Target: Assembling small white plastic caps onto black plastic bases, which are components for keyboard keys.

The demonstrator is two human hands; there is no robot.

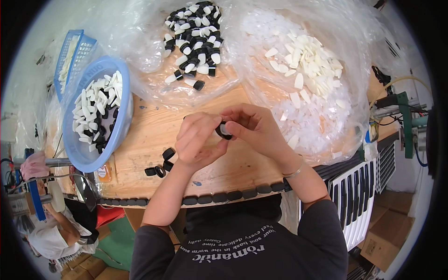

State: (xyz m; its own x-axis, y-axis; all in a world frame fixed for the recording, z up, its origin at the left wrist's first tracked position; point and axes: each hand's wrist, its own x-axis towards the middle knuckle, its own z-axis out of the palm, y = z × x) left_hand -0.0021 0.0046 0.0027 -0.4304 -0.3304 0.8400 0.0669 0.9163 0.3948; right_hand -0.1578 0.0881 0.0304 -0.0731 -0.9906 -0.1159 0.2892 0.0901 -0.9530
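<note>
At the middle of the wooden table, my left hand [196, 141] and my right hand [252, 128] meet around a small black ring-shaped cap [224, 131]. Its rim is dark, and a pale translucent piece shows inside. My left fingers curl about its far side, while my right thumb presses on the pale part. Part of the cap is hidden by my fingers. Several loose black caps [168, 153] lie on the wood left of my left wrist. Right of my right hand are small translucent pieces [310, 119] on clear plastic sheeting.
A blue basin [126, 135] with white and black pieces stands left, before a blue basket [88, 44]. Black caps with white tabs [193, 39] are heaped at the back; white oval pieces [315, 60] lie right. Black oval pieces [219, 197] line the front edge. A person [58, 231] sits lower left.
</note>
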